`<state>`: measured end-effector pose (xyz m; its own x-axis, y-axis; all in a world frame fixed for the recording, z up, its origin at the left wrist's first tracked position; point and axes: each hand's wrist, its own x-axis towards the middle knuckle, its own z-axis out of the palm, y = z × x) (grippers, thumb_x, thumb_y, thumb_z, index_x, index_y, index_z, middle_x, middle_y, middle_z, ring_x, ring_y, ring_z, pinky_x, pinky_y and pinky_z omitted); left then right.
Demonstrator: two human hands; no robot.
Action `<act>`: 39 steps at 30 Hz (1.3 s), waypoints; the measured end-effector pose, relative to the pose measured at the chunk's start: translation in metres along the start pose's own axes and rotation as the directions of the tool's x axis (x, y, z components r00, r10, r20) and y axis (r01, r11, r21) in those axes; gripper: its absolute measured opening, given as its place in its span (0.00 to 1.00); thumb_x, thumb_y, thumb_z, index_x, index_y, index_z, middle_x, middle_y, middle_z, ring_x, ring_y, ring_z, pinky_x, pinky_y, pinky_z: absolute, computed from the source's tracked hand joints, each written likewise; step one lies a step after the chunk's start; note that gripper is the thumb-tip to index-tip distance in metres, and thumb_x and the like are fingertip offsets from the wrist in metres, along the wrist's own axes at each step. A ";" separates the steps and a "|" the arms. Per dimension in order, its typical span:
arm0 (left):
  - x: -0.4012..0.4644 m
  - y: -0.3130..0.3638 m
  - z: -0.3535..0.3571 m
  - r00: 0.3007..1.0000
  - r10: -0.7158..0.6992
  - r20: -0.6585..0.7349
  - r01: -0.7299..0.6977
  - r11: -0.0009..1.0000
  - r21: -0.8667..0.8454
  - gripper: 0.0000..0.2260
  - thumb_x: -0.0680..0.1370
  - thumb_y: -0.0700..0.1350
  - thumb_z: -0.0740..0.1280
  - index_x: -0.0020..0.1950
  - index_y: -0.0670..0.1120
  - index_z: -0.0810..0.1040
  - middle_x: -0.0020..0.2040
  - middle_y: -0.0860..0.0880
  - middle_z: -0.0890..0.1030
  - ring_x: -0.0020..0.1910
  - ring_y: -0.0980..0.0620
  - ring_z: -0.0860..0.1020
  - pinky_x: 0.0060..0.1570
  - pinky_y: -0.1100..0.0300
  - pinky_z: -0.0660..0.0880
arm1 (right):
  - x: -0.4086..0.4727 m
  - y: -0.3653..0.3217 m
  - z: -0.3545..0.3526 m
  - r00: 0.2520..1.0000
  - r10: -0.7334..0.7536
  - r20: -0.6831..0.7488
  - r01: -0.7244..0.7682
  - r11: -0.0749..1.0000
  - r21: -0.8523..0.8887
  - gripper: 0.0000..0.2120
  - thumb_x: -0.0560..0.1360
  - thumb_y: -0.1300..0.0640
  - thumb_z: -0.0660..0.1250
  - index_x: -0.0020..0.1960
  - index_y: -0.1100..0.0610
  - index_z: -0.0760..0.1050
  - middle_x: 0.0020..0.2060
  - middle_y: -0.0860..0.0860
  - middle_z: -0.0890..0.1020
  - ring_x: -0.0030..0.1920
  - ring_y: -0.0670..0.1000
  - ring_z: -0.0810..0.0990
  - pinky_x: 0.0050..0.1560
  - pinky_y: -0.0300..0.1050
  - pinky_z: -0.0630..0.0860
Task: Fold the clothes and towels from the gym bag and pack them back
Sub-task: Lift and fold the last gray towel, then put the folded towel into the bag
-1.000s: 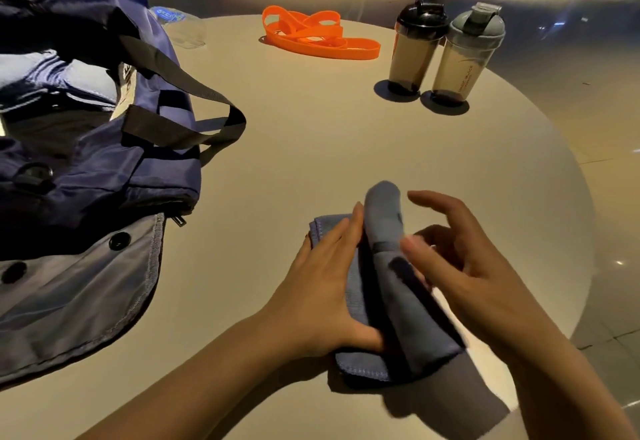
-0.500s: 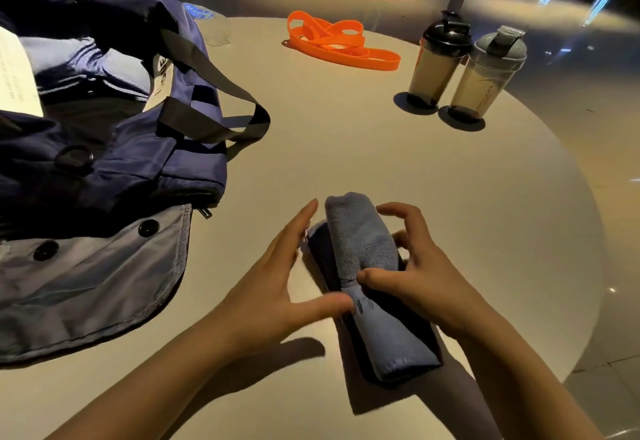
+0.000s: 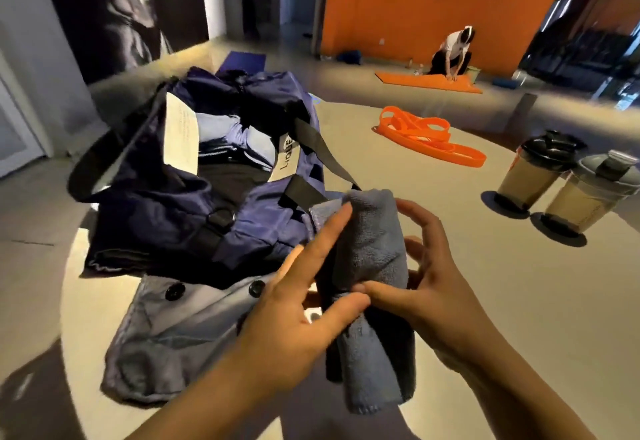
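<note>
A grey-blue towel [image 3: 370, 242], folded into a long thick roll, is held up off the round table [image 3: 502, 308] between my hands. My right hand [image 3: 436, 290] grips its middle, thumb across the front and fingers curled behind. My left hand [image 3: 298, 308] lies against the towel's left side with straight fingers and the thumb pressing near the right thumb. The open navy gym bag [image 3: 166, 197] lies just left of the towel, with light blue clothing [image 3: 225, 135] and something dark inside. A grey flap with black snaps [image 3: 173, 329] spreads in front of the bag.
Orange resistance bands [image 3: 429, 138] lie at the table's far side. Two shaker bottles [image 3: 533, 173] [image 3: 588, 194] stand at the right. The bag's black strap [image 3: 318, 149] droops toward the towel. Beyond, a person [image 3: 450, 55] kneels on an orange mat.
The towel was folded over and lay rolled on the table; now both hands have lifted it and carried it left toward the bag. The view has tilted up.
</note>
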<state>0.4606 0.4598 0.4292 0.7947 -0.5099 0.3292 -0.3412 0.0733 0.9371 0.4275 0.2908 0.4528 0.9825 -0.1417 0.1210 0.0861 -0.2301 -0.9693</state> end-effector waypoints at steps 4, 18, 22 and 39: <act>0.015 0.010 -0.056 0.994 0.093 -0.062 -0.078 0.973 0.218 0.26 0.75 0.44 0.65 0.63 0.74 0.69 0.62 0.58 0.73 0.62 0.61 0.74 0.58 0.68 0.72 | 0.040 -0.019 0.041 0.985 -0.164 0.061 0.165 0.986 -0.003 0.40 0.64 0.60 0.78 0.64 0.33 0.60 0.51 0.38 0.78 0.51 0.39 0.80 0.44 0.37 0.79; 0.076 -0.049 -0.188 0.906 -0.232 -0.355 0.411 0.689 0.597 0.25 0.63 0.65 0.73 0.59 0.69 0.71 0.70 0.42 0.69 0.72 0.46 0.60 0.72 0.49 0.60 | 0.168 0.022 0.107 0.998 0.002 -0.060 -0.039 0.778 -0.627 0.24 0.75 0.39 0.63 0.70 0.42 0.66 0.69 0.56 0.66 0.67 0.60 0.69 0.65 0.56 0.69; 0.074 -0.056 -0.185 0.910 -0.225 -0.349 0.392 0.744 0.541 0.23 0.71 0.52 0.75 0.62 0.65 0.73 0.74 0.46 0.64 0.75 0.49 0.57 0.73 0.50 0.57 | 0.173 0.029 0.123 0.995 0.007 -0.100 -0.066 0.800 -0.596 0.24 0.75 0.45 0.67 0.68 0.49 0.66 0.67 0.56 0.67 0.65 0.59 0.70 0.60 0.53 0.72; -0.054 -0.007 -0.109 0.948 -0.208 -0.242 0.302 0.827 0.474 0.32 0.56 0.74 0.66 0.61 0.80 0.65 0.66 0.72 0.66 0.66 0.71 0.64 0.67 0.60 0.66 | 0.018 0.008 0.044 0.954 0.114 0.278 0.076 0.804 -0.590 0.33 0.73 0.52 0.72 0.59 0.26 0.52 0.59 0.35 0.62 0.59 0.36 0.63 0.54 0.24 0.65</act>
<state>0.4746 0.5806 0.4174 0.9456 -0.2909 0.1453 -0.2797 -0.4996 0.8199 0.4534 0.3286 0.4376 0.9928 0.1064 -0.0545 0.0465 -0.7639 -0.6437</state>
